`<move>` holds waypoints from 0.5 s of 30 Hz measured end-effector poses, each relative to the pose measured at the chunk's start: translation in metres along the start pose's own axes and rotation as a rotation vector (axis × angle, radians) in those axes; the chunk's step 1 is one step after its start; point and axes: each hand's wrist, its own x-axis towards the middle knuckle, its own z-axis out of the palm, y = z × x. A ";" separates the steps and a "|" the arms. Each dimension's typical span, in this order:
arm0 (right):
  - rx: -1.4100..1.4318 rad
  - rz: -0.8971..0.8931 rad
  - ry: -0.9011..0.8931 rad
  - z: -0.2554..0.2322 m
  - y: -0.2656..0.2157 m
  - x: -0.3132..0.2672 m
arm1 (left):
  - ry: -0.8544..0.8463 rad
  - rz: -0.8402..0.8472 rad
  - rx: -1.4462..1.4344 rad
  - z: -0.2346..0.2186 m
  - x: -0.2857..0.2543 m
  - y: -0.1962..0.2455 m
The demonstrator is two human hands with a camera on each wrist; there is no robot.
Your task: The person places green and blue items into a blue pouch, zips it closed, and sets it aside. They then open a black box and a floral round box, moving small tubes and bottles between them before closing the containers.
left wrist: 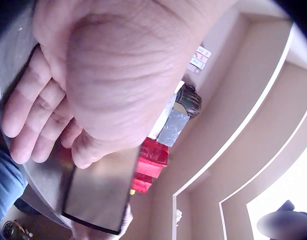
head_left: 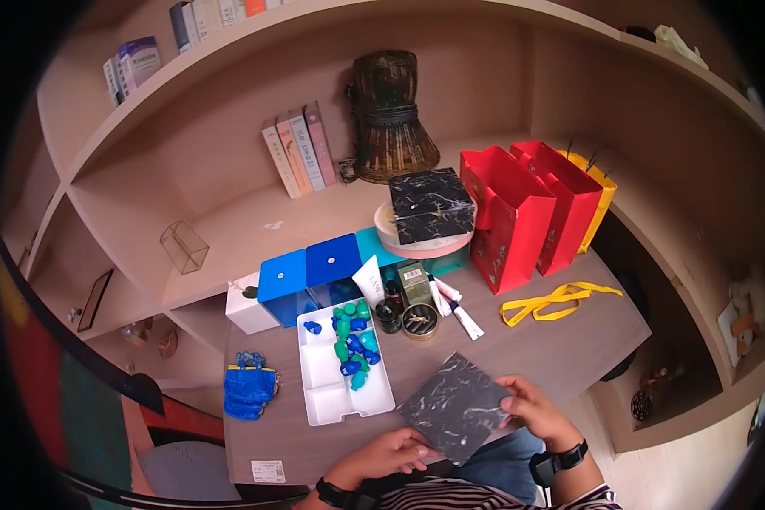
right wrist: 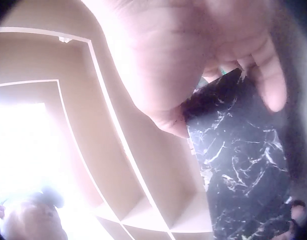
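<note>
From my remote station I see the marbled black panel (head_left: 455, 410) at 9 o'clock of the right hand (head_left: 537, 414), which grips its edge. Left hand (head_left: 391, 452): fingers relaxed, panel at its 2 o'clock.

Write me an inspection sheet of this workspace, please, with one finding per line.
Surface: grey-brown desk, label near one corner.
Job's things: black marbled panel, held at the desk's near edge.
Clutter: white tray of blue and green pieces, yellow ribbon, blue pouch.
Grips: right hand pinches the panel; left hand relaxed by its edge.
Cables: nothing seen.
Surroundings: shelf with books; red bags behind the ribbon.
</note>
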 end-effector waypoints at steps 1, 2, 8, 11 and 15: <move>0.050 -0.058 0.016 -0.002 -0.006 0.002 | -0.021 0.015 0.011 0.000 0.000 -0.001; 0.040 -0.057 0.009 0.000 -0.015 0.006 | -0.015 0.024 0.004 0.000 -0.001 -0.001; 0.278 -0.475 -0.048 0.022 -0.137 0.046 | -0.029 0.079 -0.018 0.000 -0.004 0.002; 0.128 -0.549 0.005 0.035 -0.193 0.092 | -0.044 0.114 -0.038 -0.001 -0.004 -0.003; 0.005 -0.460 0.134 0.048 -0.239 0.146 | -0.052 0.161 -0.049 0.002 -0.009 -0.006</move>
